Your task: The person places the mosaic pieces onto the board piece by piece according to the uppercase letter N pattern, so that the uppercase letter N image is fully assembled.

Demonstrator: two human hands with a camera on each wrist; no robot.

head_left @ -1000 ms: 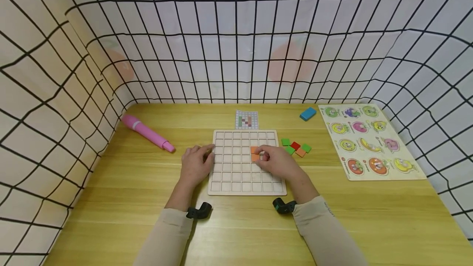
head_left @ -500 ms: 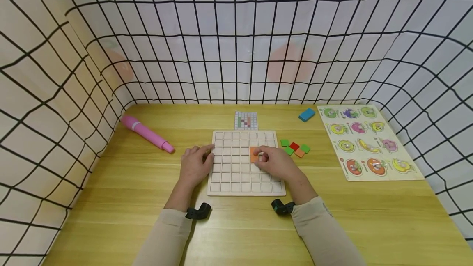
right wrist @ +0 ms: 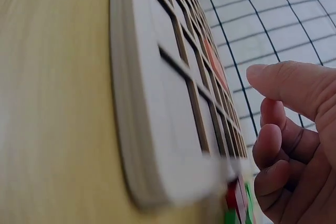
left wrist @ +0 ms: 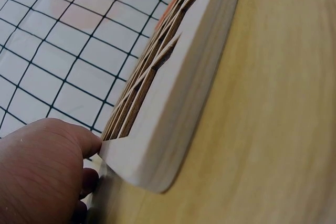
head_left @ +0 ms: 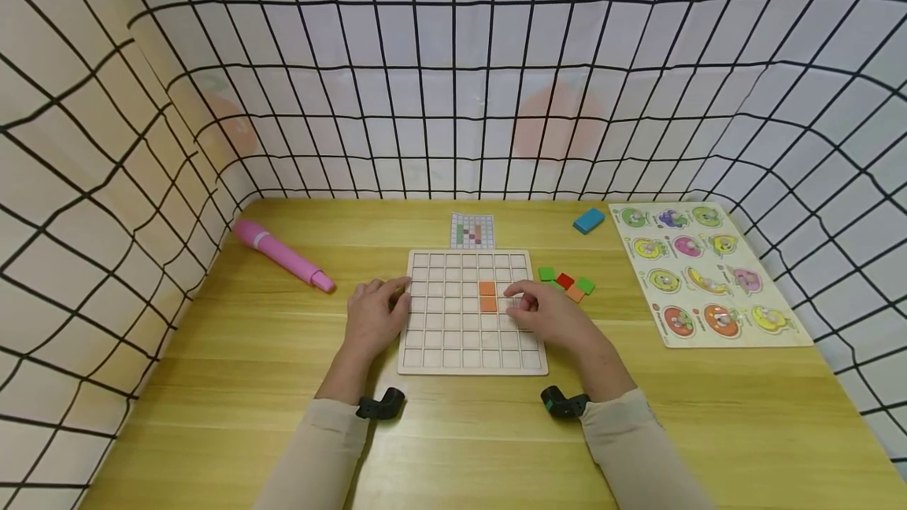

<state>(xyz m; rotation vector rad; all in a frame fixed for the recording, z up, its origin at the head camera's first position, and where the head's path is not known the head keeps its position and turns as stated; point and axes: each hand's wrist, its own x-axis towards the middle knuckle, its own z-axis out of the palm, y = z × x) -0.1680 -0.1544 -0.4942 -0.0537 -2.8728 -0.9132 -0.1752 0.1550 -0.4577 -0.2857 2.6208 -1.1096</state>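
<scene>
Two orange square tiles [head_left: 487,304] sit one behind the other in cells of the pale wooden grid board [head_left: 453,358], right of its middle. Over the board's right part is my right hand [head_left: 551,315], thumb and forefinger parted and nothing between them; the right wrist view shows the other fingers of this hand [right wrist: 299,124] loosely curled. My left hand [head_left: 375,315] rests at the board's left edge, its fingertips touching the rim. In the left wrist view a digit of that hand [left wrist: 44,169] meets the board's corner [left wrist: 142,166].
Several loose green, red and orange tiles [head_left: 564,280] lie right of the board. Behind it is a small printed grid card [head_left: 464,230]. A blue block [head_left: 589,220] and a fruit picture board [head_left: 723,301] are farther right; a pink microphone-shaped object [head_left: 283,256] lies left.
My right hand has let go of the orange tile and drawn back to the right, uncovering both orange tiles. The left hand stays at the board's edge.
</scene>
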